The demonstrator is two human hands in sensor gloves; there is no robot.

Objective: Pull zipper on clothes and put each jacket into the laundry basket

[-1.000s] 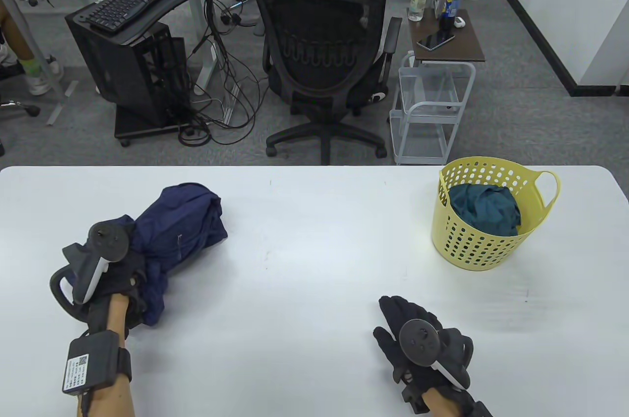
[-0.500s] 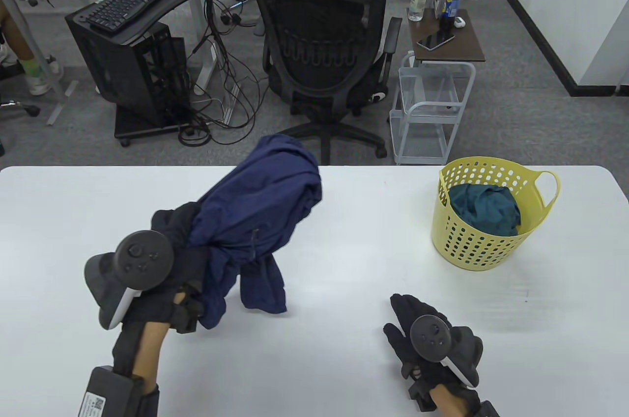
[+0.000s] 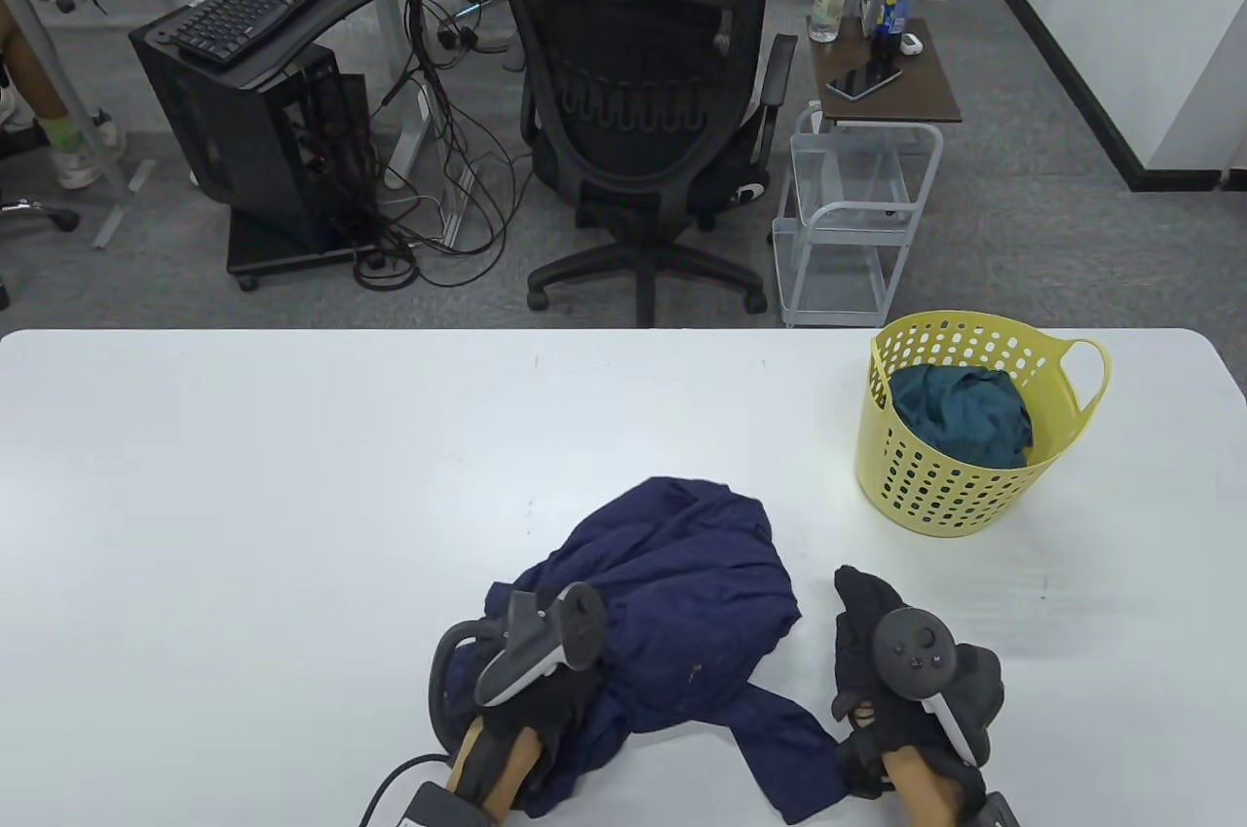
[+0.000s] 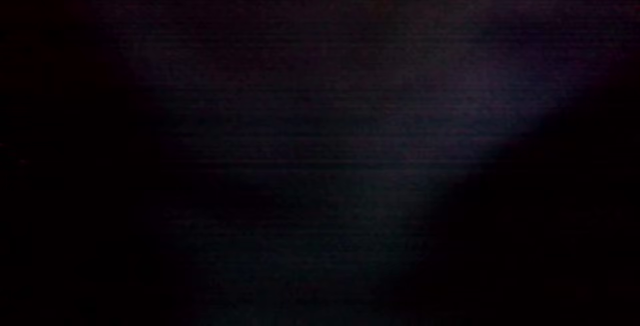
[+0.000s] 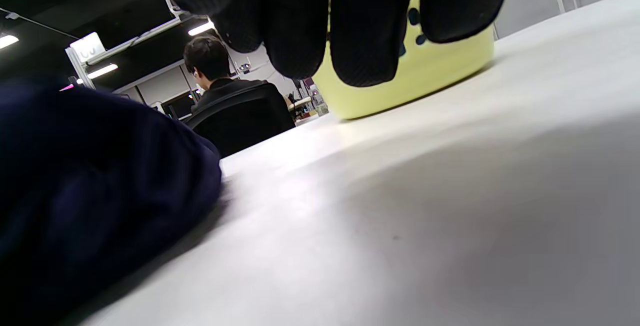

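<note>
A crumpled navy jacket (image 3: 682,613) lies on the white table (image 3: 292,496) near its front edge. My left hand (image 3: 542,702) is buried in the jacket's left side and holds the cloth; its fingers are hidden, and the left wrist view is dark with fabric over it. My right hand (image 3: 861,611) lies just right of the jacket, fingers straight, holding nothing. In the right wrist view its fingers (image 5: 350,26) hang over the table beside the navy jacket (image 5: 90,181). The yellow laundry basket (image 3: 974,328) stands at the back right with a teal garment (image 3: 960,408) inside; the basket (image 5: 415,71) also shows beyond my right fingers.
Beyond the table's far edge stand a black office chair (image 3: 643,106) with a person seated in it, a white wire cart (image 3: 848,223) and a black computer stand (image 3: 263,87). A jacket sleeve (image 3: 789,749) trails toward my right wrist.
My left hand lifted the navy jacket from the table's left side, swung it up and across, and set it down at the front centre. My right hand shifted slightly right.
</note>
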